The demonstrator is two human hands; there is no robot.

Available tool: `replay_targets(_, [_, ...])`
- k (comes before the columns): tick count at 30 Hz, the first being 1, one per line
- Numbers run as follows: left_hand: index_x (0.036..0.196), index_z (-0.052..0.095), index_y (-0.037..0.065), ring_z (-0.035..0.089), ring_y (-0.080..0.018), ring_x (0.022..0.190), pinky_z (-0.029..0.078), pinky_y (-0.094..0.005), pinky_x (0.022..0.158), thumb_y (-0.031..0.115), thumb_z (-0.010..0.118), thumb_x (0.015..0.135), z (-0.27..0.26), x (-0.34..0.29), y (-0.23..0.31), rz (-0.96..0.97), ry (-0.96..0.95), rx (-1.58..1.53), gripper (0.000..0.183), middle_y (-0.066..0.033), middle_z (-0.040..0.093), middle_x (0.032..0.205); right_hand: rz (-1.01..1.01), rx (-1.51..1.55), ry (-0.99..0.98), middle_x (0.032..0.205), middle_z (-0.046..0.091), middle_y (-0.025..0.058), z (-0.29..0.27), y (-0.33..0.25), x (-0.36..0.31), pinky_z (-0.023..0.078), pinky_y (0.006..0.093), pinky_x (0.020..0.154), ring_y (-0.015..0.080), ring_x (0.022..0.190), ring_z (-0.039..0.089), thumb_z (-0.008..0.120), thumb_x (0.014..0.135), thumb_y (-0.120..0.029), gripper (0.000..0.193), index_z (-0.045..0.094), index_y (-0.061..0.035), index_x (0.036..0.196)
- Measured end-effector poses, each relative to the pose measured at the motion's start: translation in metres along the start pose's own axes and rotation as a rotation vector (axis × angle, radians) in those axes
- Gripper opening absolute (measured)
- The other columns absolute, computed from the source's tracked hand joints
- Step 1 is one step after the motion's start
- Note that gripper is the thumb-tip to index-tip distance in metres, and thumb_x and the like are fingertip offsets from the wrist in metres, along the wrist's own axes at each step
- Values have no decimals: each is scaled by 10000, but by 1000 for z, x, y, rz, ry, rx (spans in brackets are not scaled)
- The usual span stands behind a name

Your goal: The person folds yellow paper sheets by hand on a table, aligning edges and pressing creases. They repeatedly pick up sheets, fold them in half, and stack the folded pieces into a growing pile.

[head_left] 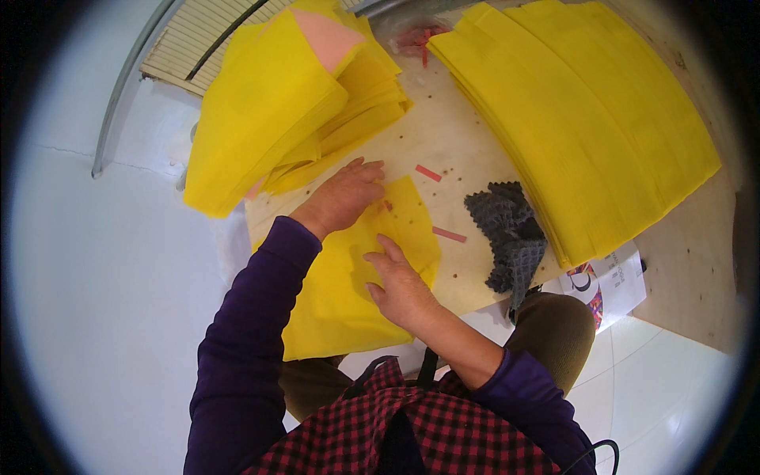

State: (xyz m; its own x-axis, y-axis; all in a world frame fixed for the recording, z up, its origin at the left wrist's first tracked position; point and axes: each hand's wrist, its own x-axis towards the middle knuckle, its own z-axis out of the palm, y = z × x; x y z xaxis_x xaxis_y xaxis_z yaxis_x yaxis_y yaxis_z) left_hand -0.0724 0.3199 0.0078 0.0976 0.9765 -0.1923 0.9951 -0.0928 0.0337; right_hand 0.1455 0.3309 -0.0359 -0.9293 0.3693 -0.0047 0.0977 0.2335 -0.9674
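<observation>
A single yellow fabric sheet (pixel 348 301) lies over the near edge of the wooden table and hangs down toward my lap. My left hand (pixel 344 196) rests at its far left edge, fingers stretched out and lying flat. Closer to me, my right hand (pixel 402 289) is over the middle of the same sheet, thumb and fingers apart and nothing in them. A small reddish mark or scrap (pixel 387 205) shows beside the left fingertips. Two short red strips, one farther off (pixel 428 173) and one nearer (pixel 450 234), lie on the bare wood just right of the sheet.
A folded yellow fabric pile (pixel 269 103) with a pink patch stands at the far left. At the right lies a large yellow fabric stack (pixel 586 127). A crumpled dark grey cloth (pixel 511 237) is beside it. Beyond sits a clear bag with red bits (pixel 416 38).
</observation>
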Motion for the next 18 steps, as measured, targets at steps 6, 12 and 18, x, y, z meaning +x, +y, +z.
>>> replay_targets(6, [890,641,51,479,-324,1243,328,-443,1112,10,575,753,0,-3,-4,44,48,21,157,-165,571,1231,-5,11,-4,1431,333,268,1,0,-1,411,390,1027,432,1239,449,668,786,-41,450,528,-3,1211])
replay_targets(12, [903,618,42,504,-332,1201,363,-445,1086,15,557,758,-8,-15,-4,75,129,13,159,-164,592,1151,-10,12,-31,1437,326,266,1,-4,-4,409,398,1028,433,1243,443,667,784,-45,456,525,10,1213])
replay_targets(18, [949,573,22,532,-334,1165,389,-453,1065,37,550,776,-15,-37,-2,79,178,0,176,-169,606,1076,-101,-164,56,1405,378,231,-6,-14,-7,397,400,1026,391,1224,458,703,763,-75,533,510,-17,1257])
